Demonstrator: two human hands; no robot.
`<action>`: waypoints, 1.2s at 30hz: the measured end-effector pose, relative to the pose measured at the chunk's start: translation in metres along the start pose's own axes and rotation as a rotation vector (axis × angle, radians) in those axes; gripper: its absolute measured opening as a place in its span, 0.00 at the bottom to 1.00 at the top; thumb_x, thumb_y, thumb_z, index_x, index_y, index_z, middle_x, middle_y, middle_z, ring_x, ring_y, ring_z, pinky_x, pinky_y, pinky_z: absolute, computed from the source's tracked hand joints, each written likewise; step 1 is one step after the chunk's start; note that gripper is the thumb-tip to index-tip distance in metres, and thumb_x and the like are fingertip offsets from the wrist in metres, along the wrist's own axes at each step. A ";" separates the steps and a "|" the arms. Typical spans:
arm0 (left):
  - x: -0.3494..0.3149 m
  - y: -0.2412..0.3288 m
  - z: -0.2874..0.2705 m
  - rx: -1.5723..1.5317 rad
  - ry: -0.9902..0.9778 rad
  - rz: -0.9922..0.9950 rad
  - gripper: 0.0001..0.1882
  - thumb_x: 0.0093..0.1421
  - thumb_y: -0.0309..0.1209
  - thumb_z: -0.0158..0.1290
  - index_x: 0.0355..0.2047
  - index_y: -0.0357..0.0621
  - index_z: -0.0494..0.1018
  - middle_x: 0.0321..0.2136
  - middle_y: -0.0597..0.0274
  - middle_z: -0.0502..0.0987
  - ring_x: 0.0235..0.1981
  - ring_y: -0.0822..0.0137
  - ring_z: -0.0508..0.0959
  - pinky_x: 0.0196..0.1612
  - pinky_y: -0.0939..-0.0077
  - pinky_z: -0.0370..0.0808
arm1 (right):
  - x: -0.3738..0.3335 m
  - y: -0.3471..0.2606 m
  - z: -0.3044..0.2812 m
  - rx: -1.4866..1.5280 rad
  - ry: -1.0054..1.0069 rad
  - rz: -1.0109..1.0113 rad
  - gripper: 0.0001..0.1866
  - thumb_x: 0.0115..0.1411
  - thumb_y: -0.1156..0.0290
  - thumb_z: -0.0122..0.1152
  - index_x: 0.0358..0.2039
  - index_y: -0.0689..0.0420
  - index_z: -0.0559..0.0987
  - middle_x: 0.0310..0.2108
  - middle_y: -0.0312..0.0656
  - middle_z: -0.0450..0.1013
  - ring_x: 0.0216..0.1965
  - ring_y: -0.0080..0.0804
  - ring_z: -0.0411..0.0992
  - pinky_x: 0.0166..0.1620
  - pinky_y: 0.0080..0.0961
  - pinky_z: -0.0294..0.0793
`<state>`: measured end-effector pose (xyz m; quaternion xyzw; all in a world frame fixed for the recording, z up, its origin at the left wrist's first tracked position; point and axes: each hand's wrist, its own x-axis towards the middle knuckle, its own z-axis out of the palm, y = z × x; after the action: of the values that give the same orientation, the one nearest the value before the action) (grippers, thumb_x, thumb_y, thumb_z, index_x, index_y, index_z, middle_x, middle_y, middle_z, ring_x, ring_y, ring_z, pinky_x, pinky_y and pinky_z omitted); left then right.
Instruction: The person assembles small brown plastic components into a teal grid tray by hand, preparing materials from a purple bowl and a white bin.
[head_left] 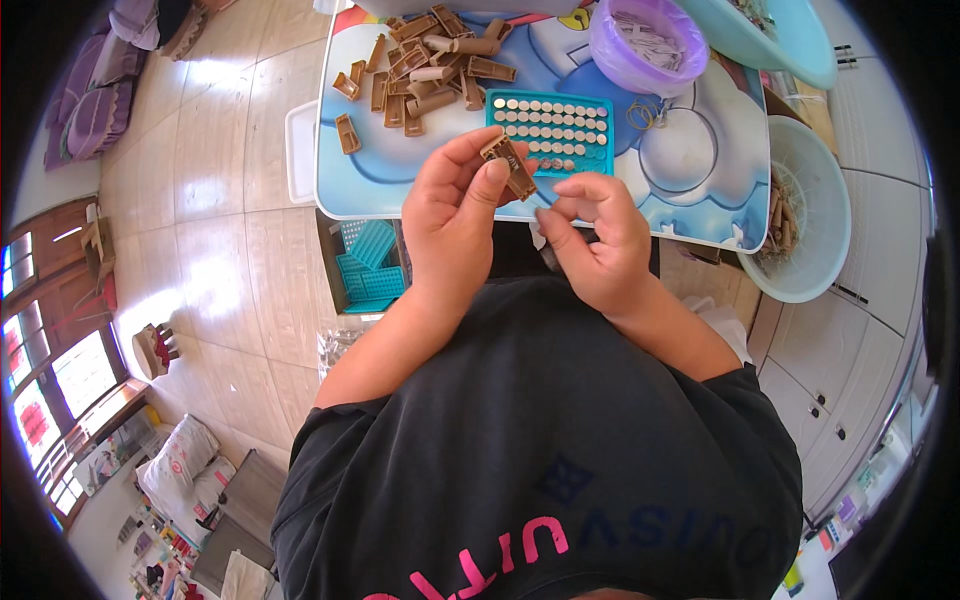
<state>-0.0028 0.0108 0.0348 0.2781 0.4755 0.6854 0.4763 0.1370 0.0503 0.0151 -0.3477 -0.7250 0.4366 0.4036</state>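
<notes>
Brown plastic casing (516, 176), pinched by left hand (450, 205) above blue-patterned tabletop (368, 182)'s near edge; slack thumb could drop it, scattering turquoise plastic tray (597, 155)'s round silver discs (546, 106). Right hand (607, 240): fingertips bunched, hold unclear.

Bold pink letters (506, 553) ran upside down across the lower front of the black shirt (480, 400). Beside them stood larger dark blue letters (632, 524), also inverted and faint against the cloth, with a dark blue diamond-shaped emblem (564, 480) nearby. Small pale marks, too tiny to read surely, showed on the brown piece (522, 183) in the left hand (450, 195).
</notes>
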 end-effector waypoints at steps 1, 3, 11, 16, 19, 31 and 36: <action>0.000 0.000 -0.001 -0.043 0.005 -0.042 0.15 0.62 0.25 0.47 0.48 0.32 0.64 0.41 0.51 0.75 0.41 0.64 0.77 0.44 0.72 0.75 | -0.001 0.000 -0.002 0.014 0.006 0.001 0.16 0.48 0.78 0.64 0.37 0.56 0.70 0.20 0.35 0.71 0.25 0.32 0.67 0.31 0.27 0.64; 0.001 0.000 -0.002 -0.079 0.002 -0.099 0.15 0.62 0.26 0.47 0.48 0.32 0.64 0.41 0.51 0.75 0.41 0.63 0.77 0.43 0.72 0.76 | -0.001 0.000 -0.004 0.023 -0.002 0.030 0.14 0.49 0.78 0.62 0.37 0.55 0.71 0.20 0.35 0.71 0.24 0.32 0.66 0.31 0.27 0.63; 0.003 -0.005 -0.004 -0.122 -0.002 -0.221 0.15 0.63 0.29 0.46 0.49 0.35 0.66 0.40 0.50 0.75 0.39 0.63 0.78 0.40 0.72 0.78 | 0.009 0.001 -0.009 -0.129 -0.085 -0.204 0.12 0.50 0.78 0.60 0.37 0.53 0.75 0.21 0.34 0.71 0.23 0.34 0.67 0.31 0.28 0.62; 0.003 -0.007 -0.008 -0.126 -0.009 -0.238 0.15 0.63 0.28 0.46 0.49 0.34 0.66 0.40 0.50 0.75 0.39 0.64 0.78 0.40 0.74 0.78 | 0.011 -0.007 -0.012 -0.195 -0.220 -0.187 0.11 0.50 0.74 0.61 0.36 0.52 0.76 0.22 0.35 0.73 0.23 0.33 0.70 0.31 0.29 0.63; 0.001 -0.010 -0.006 -0.012 -0.027 -0.246 0.15 0.63 0.28 0.46 0.49 0.34 0.67 0.40 0.50 0.75 0.39 0.64 0.78 0.40 0.75 0.77 | 0.002 0.000 -0.004 0.192 -0.251 0.230 0.10 0.51 0.71 0.61 0.36 0.52 0.76 0.23 0.36 0.74 0.24 0.34 0.71 0.33 0.29 0.64; -0.004 -0.021 -0.014 -0.128 0.024 -0.404 0.15 0.64 0.30 0.45 0.49 0.36 0.67 0.40 0.52 0.75 0.37 0.66 0.77 0.39 0.74 0.77 | -0.007 0.016 -0.007 0.018 -0.310 0.088 0.09 0.54 0.73 0.58 0.37 0.52 0.77 0.24 0.35 0.74 0.30 0.31 0.72 0.38 0.28 0.65; -0.006 -0.025 -0.012 -0.171 0.028 -0.428 0.14 0.63 0.30 0.47 0.47 0.36 0.68 0.38 0.56 0.76 0.37 0.70 0.76 0.40 0.77 0.75 | -0.004 0.018 -0.004 -0.102 -0.225 -0.093 0.09 0.51 0.74 0.61 0.36 0.52 0.77 0.22 0.35 0.72 0.26 0.32 0.71 0.38 0.28 0.65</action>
<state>-0.0011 0.0034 0.0073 0.1197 0.4705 0.6103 0.6260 0.1452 0.0552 -0.0012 -0.2825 -0.8022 0.4163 0.3214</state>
